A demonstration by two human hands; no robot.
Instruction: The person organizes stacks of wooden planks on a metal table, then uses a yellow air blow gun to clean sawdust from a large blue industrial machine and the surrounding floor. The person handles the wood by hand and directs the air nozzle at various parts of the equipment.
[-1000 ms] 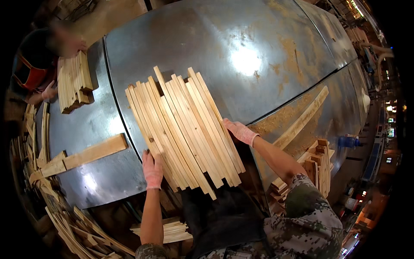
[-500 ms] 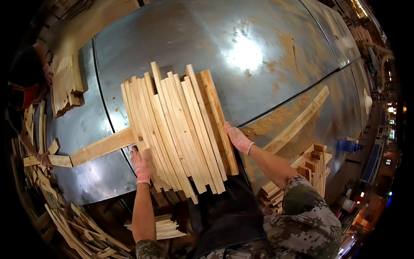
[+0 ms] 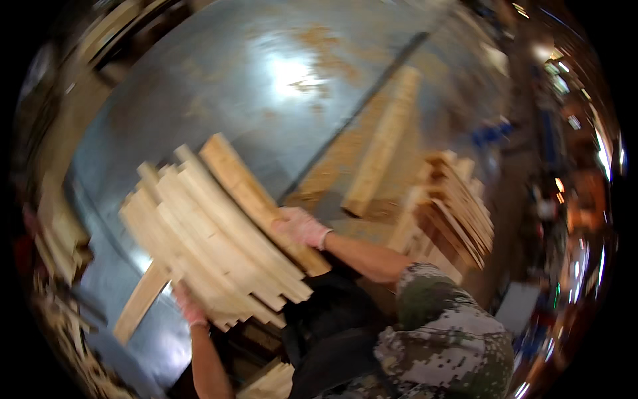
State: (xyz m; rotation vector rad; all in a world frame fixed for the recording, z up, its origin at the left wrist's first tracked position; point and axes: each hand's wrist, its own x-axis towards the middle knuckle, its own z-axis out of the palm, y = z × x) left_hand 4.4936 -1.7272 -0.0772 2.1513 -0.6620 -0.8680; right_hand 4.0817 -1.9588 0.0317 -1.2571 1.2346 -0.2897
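Note:
A stack of pale wooden strips lies side by side, tilted in view, over the metal tabletop's near edge. My gloved right hand is closed on the thicker wooden board along the stack's right side, its fingers over the board's top. At the near left side of the stack, my gloved left hand holds the edge of the strips. Motion blurs its fingers. Another wooden board sticks out from the stack's left side.
The metal tabletop carries sawdust and a dark seam. A long loose board rests on it to the right. Beyond my right forearm stands a pile of cut wood. A blue object, blurred, sits farther right. More stacked wood is at the left.
My view has swung right, so the tabletop things sit farther left in it. My right hand has shifted from beside the outer board to over it. The co-worker at the left is mostly out of view.

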